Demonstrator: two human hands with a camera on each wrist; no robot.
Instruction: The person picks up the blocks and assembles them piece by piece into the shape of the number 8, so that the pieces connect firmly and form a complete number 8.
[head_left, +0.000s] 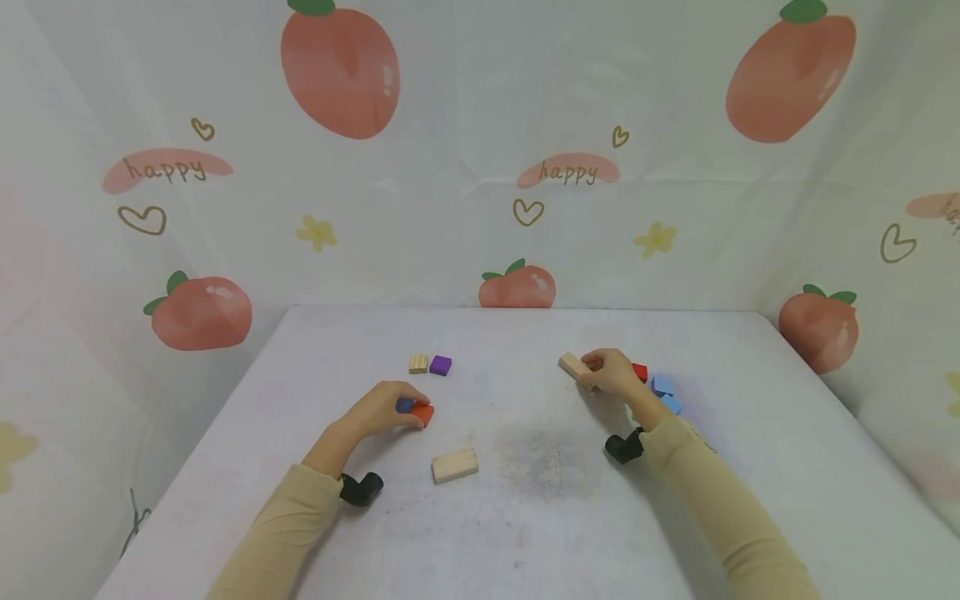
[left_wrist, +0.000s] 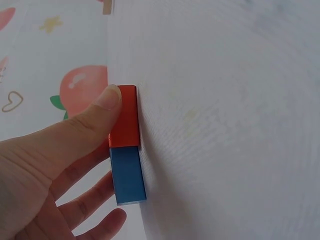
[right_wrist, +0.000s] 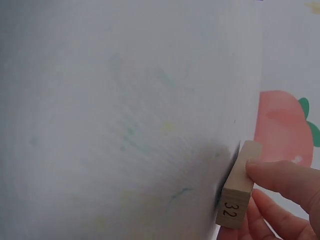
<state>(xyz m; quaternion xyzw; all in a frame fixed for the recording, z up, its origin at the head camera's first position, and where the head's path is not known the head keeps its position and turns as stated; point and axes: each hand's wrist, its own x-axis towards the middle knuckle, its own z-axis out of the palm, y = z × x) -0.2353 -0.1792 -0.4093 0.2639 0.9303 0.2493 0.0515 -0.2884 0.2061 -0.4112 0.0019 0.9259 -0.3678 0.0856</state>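
Note:
At the left of the table my left hand (head_left: 378, 408) pinches a red block (left_wrist: 126, 117) between thumb and fingers. A blue block (left_wrist: 128, 175) touches the red one end to end, with the other fingers behind it. Over on the right, my right hand (head_left: 613, 375) grips a plain wooden block (head_left: 573, 367) by thumb and fingertips. In the right wrist view this wooden block (right_wrist: 237, 192) has "32" printed on its end. A second wooden block (head_left: 454, 466) lies on the table, in front of and between the hands.
A striped wooden block (head_left: 418, 364) and a purple block (head_left: 441, 366) lie side by side behind the left hand. Beside the right hand are a dark red block (head_left: 640, 372) and light blue blocks (head_left: 663, 385), partly covered by the wrist. A printed cloth (head_left: 450, 233) hangs behind the table.

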